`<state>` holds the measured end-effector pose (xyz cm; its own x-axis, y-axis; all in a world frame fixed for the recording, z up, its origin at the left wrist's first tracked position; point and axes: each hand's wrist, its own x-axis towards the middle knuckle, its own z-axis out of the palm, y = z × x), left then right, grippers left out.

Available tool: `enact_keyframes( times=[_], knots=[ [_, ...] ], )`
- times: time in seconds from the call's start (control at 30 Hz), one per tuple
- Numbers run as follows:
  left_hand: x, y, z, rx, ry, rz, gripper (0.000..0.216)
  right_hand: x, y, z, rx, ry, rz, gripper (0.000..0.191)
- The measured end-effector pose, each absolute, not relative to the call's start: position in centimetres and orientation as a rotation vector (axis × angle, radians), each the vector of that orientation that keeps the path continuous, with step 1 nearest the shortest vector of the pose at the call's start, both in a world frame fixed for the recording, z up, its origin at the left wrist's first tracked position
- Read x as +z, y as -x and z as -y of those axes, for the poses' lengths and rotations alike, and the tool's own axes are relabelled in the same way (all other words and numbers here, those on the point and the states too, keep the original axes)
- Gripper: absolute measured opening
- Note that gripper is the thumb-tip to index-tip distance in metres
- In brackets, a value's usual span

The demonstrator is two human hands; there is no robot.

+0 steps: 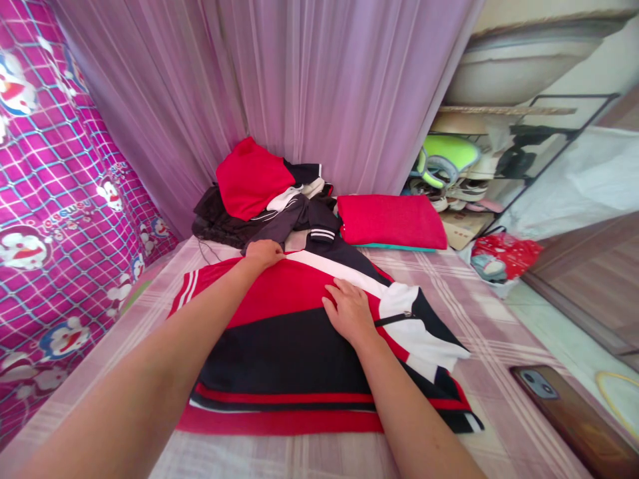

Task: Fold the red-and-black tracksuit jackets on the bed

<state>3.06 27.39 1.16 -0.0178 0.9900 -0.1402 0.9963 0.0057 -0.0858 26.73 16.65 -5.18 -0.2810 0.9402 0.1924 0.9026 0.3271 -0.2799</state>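
Observation:
A red, black and white sports jacket [279, 352] lies spread on the bed, its white collar with a short zip toward the right. At the jacket's far edge, my left hand [263, 254] is closed, thumb and fingertips pinching the cloth. My right hand [349, 307] rests on the jacket's red and black middle, palm down with fingers apart, gripping nothing. Red cloth shows beneath the near edge; whether it is part of the same garment I cannot tell. A striped sleeve end [187, 287] points left.
Behind the jacket sits a heap of red and dark clothes [254, 179], beside a folded red stack [392, 223]. A phone [574, 416] lies at the bed's right edge. Purple curtains [299, 80] hang behind; a shoe rack [459, 173] and a red bag [504, 256] stand right.

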Motion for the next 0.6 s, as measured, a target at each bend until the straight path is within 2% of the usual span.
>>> enact_keyframes(
  times=[0.33, 0.6],
  knots=[
    [1.2, -5.0, -29.6, -0.407, -2.224, -2.150, 0.028, -5.5, -26.8, -16.9, 0.190, 1.641, 2.279, 0.041],
    [-0.4, -4.5, -28.9, -0.059, -2.263, -2.292, 0.035, -5.5, -26.4, -16.5, 0.166, 1.727, 2.243, 0.047]
  ],
)
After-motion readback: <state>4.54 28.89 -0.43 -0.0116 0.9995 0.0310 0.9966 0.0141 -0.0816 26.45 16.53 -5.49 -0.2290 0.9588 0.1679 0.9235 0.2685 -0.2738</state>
